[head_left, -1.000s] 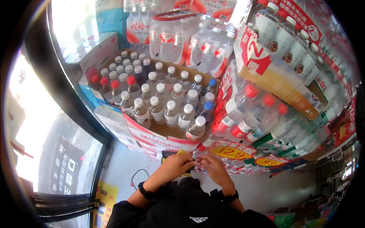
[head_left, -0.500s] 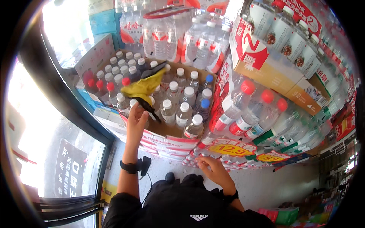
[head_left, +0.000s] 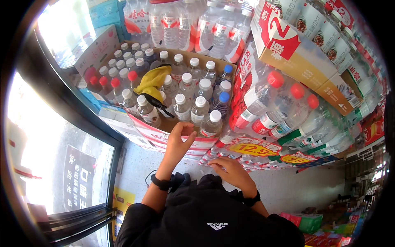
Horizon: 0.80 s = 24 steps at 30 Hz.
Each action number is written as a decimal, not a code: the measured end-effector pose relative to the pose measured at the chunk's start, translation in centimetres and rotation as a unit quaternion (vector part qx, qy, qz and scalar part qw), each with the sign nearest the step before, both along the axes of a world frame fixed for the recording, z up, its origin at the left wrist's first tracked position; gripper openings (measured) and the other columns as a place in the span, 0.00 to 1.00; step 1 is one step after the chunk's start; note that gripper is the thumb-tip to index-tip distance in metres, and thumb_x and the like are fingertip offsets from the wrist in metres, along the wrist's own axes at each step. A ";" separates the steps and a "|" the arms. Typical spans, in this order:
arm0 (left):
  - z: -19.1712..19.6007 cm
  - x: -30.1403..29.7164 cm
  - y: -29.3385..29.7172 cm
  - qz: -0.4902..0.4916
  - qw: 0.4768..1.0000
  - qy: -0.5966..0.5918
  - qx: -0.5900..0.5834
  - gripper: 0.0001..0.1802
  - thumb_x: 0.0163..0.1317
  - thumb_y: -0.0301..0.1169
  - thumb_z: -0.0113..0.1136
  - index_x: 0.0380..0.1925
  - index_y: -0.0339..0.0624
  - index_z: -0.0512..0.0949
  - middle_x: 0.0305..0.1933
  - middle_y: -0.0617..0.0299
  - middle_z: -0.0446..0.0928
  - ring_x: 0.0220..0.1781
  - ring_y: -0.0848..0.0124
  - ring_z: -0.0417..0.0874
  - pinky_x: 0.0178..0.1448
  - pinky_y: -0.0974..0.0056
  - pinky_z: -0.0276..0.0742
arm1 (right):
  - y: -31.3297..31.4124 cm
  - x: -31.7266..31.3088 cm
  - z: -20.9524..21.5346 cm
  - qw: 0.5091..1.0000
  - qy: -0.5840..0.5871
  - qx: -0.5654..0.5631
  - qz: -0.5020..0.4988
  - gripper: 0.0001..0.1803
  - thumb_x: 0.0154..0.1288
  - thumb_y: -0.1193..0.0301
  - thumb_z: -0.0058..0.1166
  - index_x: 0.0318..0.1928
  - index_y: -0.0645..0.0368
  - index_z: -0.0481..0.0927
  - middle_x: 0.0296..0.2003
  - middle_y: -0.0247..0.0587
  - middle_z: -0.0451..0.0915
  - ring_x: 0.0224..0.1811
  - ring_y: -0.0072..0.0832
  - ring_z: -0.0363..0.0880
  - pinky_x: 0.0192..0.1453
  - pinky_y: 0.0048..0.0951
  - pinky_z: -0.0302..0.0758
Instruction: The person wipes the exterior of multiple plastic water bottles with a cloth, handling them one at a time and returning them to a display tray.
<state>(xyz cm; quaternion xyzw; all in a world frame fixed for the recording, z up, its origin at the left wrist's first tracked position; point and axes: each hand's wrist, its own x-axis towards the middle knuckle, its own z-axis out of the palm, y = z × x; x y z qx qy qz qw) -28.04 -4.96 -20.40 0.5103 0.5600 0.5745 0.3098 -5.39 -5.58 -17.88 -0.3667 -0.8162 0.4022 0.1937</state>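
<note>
My left hand point(head_left: 180, 142) hovers at the front edge of the open carton point(head_left: 162, 128), its fingers loosely bent and thumb apart, holding nothing. Upright clear bottles with mostly white caps, such as the front-right bottle point(head_left: 210, 124), fill much of this carton. On top of the bottles lies a crumpled yellow and black cloth item point(head_left: 153, 83); its exact kind is unclear. Lower right of the carton, my right hand point(head_left: 233, 171) is empty with fingers loosely extended, close to the stacked bottle packs point(head_left: 263, 166) under a yellow and red price sign point(head_left: 249, 149).
Shrink-wrapped water packs point(head_left: 170, 26) stand behind the carton. To the right are red-capped bottles point(head_left: 275, 80) and a tan and red carton point(head_left: 302, 68) above them. A glass door point(head_left: 82, 164) borders the left. Green and pink packages point(head_left: 308, 222) sit at lower right.
My left hand has let go of the yellow and black cloth item, now resting on the bottles, and moved right and toward me. My right hand has shifted slightly.
</note>
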 end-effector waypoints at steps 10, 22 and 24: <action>3.4 -1.7 3.8 0.222 0.902 0.334 0.159 0.24 0.49 0.21 0.64 0.50 0.41 0.73 0.48 0.54 0.74 0.52 0.54 0.71 0.58 0.54 0.66 | -0.3 2.1 0.1 0.999 -0.016 0.009 -0.029 0.11 0.67 0.68 0.52 0.43 0.61 0.81 0.39 0.46 0.83 0.42 0.41 0.81 0.47 0.35 0.75; 4.9 -4.9 6.5 0.126 0.823 0.546 0.087 0.22 0.49 0.30 0.66 0.47 0.46 0.75 0.44 0.62 0.77 0.52 0.57 0.71 0.55 0.54 0.64 | -1.5 4.2 -0.3 0.995 -0.012 -0.034 -0.095 0.11 0.68 0.68 0.50 0.42 0.61 0.81 0.39 0.46 0.82 0.41 0.41 0.80 0.46 0.34 0.75; 4.9 -4.3 5.5 0.142 0.817 0.549 0.101 0.19 0.49 0.29 0.65 0.44 0.44 0.76 0.42 0.63 0.76 0.50 0.59 0.72 0.54 0.55 0.64 | -1.5 4.4 -0.3 0.994 -0.016 -0.031 -0.099 0.11 0.68 0.68 0.50 0.42 0.61 0.81 0.39 0.46 0.82 0.41 0.41 0.80 0.46 0.35 0.75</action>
